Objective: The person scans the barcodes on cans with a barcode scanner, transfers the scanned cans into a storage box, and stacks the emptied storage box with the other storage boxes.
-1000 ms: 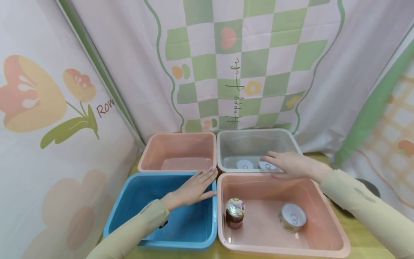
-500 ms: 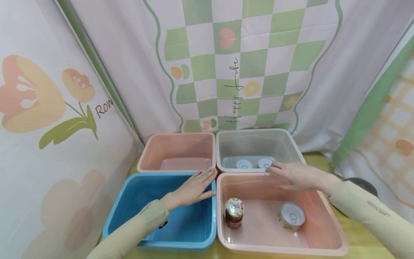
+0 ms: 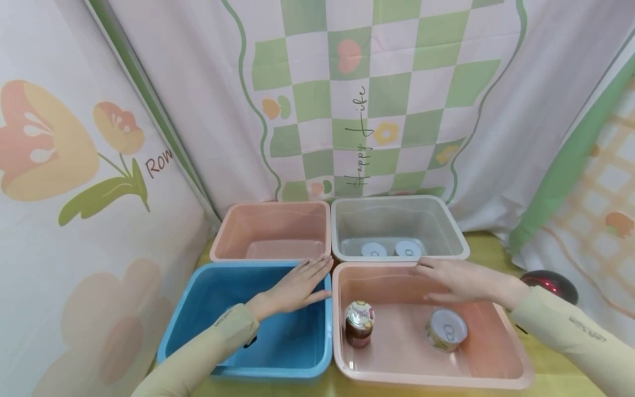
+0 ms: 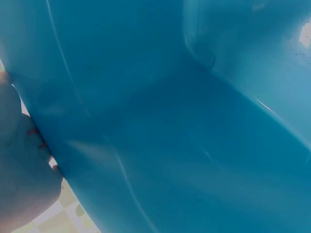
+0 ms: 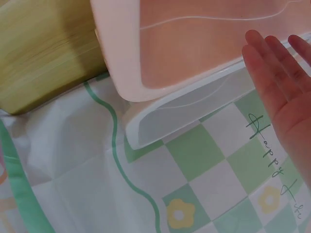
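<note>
My left hand (image 3: 295, 289) lies with straight fingers over the right side of the blue basin (image 3: 245, 374), fingertips at its back right corner. In the left wrist view, part of the left hand (image 4: 26, 160) shows beside the blue wall. My right hand (image 3: 461, 280) hovers over the back of the front pink basin (image 3: 431, 379), fingers extended and holding nothing. That basin holds a brown jar (image 3: 359, 325) with a patterned lid at left and a pull-tab tin can (image 3: 446, 331) at right. Two white-topped cans (image 3: 373, 251) sit side by side in the grey basin (image 3: 392, 212) behind.
A second pink basin (image 3: 278, 220) stands at the back left, against the blue one. Right of the basins, a dark rounded object (image 3: 553, 284) with a red glow is partly behind the right sleeve. Printed curtains (image 3: 397, 110) enclose the wooden table (image 3: 483, 245).
My right hand has drawn back from above the grey basin to above the front pink basin, uncovering the right-hand can. The left hand has stayed in place.
</note>
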A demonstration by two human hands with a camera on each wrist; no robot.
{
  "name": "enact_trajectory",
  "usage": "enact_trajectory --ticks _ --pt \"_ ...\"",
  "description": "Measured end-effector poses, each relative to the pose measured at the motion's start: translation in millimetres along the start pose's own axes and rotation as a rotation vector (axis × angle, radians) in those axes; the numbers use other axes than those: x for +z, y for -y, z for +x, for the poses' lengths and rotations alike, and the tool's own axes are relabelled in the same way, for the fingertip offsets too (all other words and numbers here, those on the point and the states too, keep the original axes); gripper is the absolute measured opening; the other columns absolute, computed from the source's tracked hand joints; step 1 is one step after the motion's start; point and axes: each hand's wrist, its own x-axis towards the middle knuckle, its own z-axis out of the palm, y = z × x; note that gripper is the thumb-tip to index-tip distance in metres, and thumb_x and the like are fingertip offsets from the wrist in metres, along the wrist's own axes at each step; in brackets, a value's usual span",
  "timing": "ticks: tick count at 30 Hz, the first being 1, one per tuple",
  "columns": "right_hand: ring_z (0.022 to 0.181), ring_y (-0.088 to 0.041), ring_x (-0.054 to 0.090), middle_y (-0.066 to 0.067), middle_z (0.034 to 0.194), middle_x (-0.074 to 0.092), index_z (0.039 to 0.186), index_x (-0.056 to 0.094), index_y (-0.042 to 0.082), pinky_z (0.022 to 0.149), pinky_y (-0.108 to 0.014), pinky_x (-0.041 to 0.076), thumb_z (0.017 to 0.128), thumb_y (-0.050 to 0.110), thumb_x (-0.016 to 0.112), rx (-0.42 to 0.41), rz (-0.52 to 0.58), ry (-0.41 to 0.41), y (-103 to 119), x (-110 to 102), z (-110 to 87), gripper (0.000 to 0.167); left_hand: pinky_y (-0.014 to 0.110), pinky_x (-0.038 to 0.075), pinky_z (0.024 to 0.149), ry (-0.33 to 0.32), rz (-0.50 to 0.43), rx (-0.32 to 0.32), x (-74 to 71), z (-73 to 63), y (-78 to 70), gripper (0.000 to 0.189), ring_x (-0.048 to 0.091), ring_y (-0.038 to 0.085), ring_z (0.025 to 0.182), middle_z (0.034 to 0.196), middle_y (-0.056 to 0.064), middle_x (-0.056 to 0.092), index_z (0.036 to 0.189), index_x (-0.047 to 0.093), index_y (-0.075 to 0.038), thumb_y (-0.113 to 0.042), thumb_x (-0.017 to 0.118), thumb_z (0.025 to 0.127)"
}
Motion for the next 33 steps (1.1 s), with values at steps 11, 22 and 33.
enact_trajectory --ticks 11,22,33 --pt "0.097 -0.029 0.07 -0.015 0.113 0.07 0.119 0.065 0.002 0.082 -0.043 0.06 0.083 0.037 0.077 0.017 -0.078 0.078 8 7 -11.6 0.052 0.046 0.015 0.129 -0.012 -0.001 0.011 -3.6 0.2 0.3 0.075 0.011 0.021 0.157 0.169 0.002 0.011 0.16 0.011 -0.013 -0.053 0.039 0.103" --pt "0.11 -0.041 0.065 -0.026 0.124 0.065 0.124 0.063 0.0 0.088 -0.049 0.059 0.087 0.048 0.071 0.108 0.032 0.294 16 16 -16.0 0.061 0.043 0.013 0.13 -0.003 0.005 -0.005 -1.1 1.3 0.2 0.075 0.009 0.019 0.157 0.169 0.001 0.01 0.16 0.01 -0.014 -0.054 0.039 0.103" --pt "0.106 -0.033 0.066 -0.014 0.12 0.067 0.12 0.066 0.012 0.083 -0.051 0.059 0.078 0.045 0.078 0.23 0.054 0.446 25 22 -8.0 0.055 0.044 0.014 0.13 -0.005 0.0 -0.003 4.7 -0.2 0.4 0.075 0.008 0.018 0.157 0.169 0.001 0.009 0.16 0.01 -0.014 -0.054 0.037 0.104"
